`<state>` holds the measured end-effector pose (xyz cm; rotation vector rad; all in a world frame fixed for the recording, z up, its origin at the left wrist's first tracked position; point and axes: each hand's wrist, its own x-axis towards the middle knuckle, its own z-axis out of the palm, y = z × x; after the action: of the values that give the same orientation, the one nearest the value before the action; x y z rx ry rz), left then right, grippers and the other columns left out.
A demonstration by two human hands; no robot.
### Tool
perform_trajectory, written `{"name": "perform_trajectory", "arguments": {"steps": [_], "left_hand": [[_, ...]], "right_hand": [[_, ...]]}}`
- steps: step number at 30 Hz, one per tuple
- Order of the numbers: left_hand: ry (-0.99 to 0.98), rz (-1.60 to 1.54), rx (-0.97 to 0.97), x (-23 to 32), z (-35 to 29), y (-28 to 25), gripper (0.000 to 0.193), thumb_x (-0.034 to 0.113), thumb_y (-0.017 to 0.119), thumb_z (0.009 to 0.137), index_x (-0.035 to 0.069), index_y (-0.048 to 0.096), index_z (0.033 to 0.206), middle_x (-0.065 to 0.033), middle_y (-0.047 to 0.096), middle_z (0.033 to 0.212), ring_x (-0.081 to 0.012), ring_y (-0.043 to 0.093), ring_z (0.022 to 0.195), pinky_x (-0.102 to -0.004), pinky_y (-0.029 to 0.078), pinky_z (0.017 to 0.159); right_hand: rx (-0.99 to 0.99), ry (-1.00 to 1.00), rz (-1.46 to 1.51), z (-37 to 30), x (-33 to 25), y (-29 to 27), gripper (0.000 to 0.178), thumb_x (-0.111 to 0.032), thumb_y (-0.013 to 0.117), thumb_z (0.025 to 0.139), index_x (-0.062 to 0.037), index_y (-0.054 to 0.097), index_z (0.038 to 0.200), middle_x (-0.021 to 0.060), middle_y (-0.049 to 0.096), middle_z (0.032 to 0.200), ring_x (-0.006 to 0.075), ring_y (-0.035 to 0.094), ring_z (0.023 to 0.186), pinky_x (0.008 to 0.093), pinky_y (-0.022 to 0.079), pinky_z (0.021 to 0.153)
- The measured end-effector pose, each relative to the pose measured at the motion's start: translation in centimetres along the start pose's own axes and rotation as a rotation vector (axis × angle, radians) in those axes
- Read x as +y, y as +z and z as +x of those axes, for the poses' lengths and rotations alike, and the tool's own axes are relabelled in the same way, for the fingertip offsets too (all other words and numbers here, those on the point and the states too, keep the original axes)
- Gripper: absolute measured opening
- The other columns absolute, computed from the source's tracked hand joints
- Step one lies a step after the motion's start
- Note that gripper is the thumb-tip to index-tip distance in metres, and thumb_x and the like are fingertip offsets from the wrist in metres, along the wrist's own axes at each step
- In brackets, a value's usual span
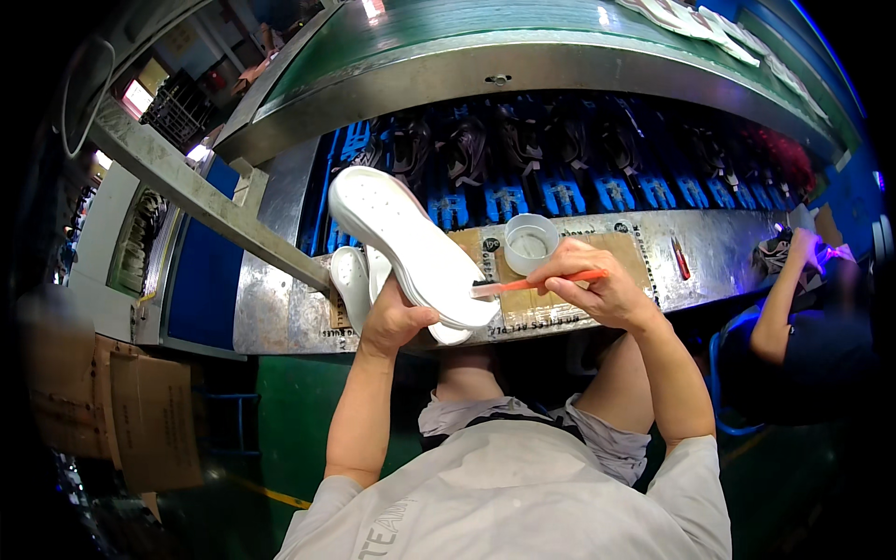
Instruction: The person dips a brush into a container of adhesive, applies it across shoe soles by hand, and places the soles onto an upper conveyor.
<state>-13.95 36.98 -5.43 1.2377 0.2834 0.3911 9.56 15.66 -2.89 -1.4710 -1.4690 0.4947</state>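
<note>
A white shoe sole [411, 229] is tilted up in my left hand [397, 322], whose fingers wrap round its side and underneath. My right hand [590, 283] is closed on the handle of a brush [541, 282] with an orange handle. The brush's bristle end touches the near end of the sole's upper face. Beneath and to the left of the held sole, more white soles [349, 280] are partly hidden. A round whitish cup [531, 243] stands just beyond the brush on a sheet of cardboard [607, 257].
Behind the metal bench [719, 271] runs a row of blue holders [560, 196] with dark shoe uppers. A red tool [679, 259] lies right of the cardboard. Above is a green conveyor [448, 28]. A metal bar [215, 196] slants down at left. Another person [793, 308] works at right.
</note>
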Motion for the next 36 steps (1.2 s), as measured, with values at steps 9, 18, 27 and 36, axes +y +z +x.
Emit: {"name": "perform_trajectory", "arguments": {"steps": [9, 18, 27, 36], "left_hand": [[0.386, 0.87, 0.054, 0.8, -0.5, 2.2, 0.088, 0.029, 0.093, 0.074, 0.006, 0.047, 0.146, -0.0122, 0.054, 0.142, -0.0271, 0.053, 0.133, -0.0415, 0.04, 0.116], [0.131, 0.097, 0.095, -2.6, 1.2, 1.9, 0.088, 0.015, 0.091, 0.075, 0.009, 0.037, 0.146, -0.0082, 0.051, 0.133, -0.0198, 0.055, 0.123, -0.0343, 0.046, 0.109], [0.428, 0.927, 0.036, -3.5, 2.1, 0.8, 0.087, 0.02, 0.088, 0.08, 0.006, 0.035, 0.147, -0.0078, 0.054, 0.131, -0.0203, 0.054, 0.122, -0.0345, 0.044, 0.107], [0.722, 1.147, 0.174, -4.2, 2.2, 1.4, 0.056, 0.016, 0.081, 0.076, -0.003, 0.061, 0.124, -0.0229, 0.05, 0.138, -0.0406, 0.056, 0.12, -0.0442, 0.047, 0.104]], "right_hand": [[0.084, 0.24, 0.175, -1.9, -1.6, 1.8, 0.018, -0.013, 0.065, 0.1, -0.0006, 0.077, 0.104, 0.0084, 0.072, 0.086, 0.0157, 0.067, 0.081, 0.0287, 0.053, 0.075], [0.199, 0.274, 0.537, -4.3, -5.3, 4.1, 0.024, -0.013, 0.058, 0.104, 0.0024, 0.076, 0.109, 0.008, 0.073, 0.087, 0.0136, 0.068, 0.082, 0.027, 0.053, 0.08], [0.188, 0.205, 0.466, -3.7, -10.7, 4.3, 0.02, -0.011, 0.061, 0.103, 0.0012, 0.077, 0.105, 0.0048, 0.075, 0.08, 0.0102, 0.063, 0.072, 0.0262, 0.05, 0.068], [0.518, 0.239, 0.833, -0.7, -9.4, 4.7, 0.04, -0.027, 0.048, 0.112, 0.004, 0.072, 0.103, 0.0076, 0.074, 0.08, 0.0111, 0.069, 0.075, 0.0239, 0.053, 0.073]]}}
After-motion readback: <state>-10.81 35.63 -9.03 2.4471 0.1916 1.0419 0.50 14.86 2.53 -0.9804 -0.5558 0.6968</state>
